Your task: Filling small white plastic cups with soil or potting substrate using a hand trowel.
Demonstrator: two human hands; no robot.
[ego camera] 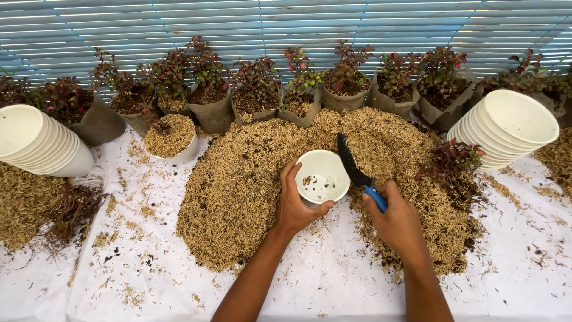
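My left hand (296, 206) grips a white plastic pot (322, 176), tilted toward me, with a few husk bits inside. My right hand (398, 220) holds a small trowel (353, 162) by its blue handle; the black blade rests against the pot's right rim. Both hands sit over a large heap of brown rice husk (238, 191) spread on a white sheet (333, 280). A small red-leaved plant (456, 158) with a bare root ball lies on the heap's right side.
Stacks of white pots lie on their sides at the left (39, 143) and right (509, 128). One husk-filled pot (173, 138) stands at the back left. A row of bagged red-leaved plants (256, 89) lines the far edge. An uprooted plant (71, 209) lies at the left.
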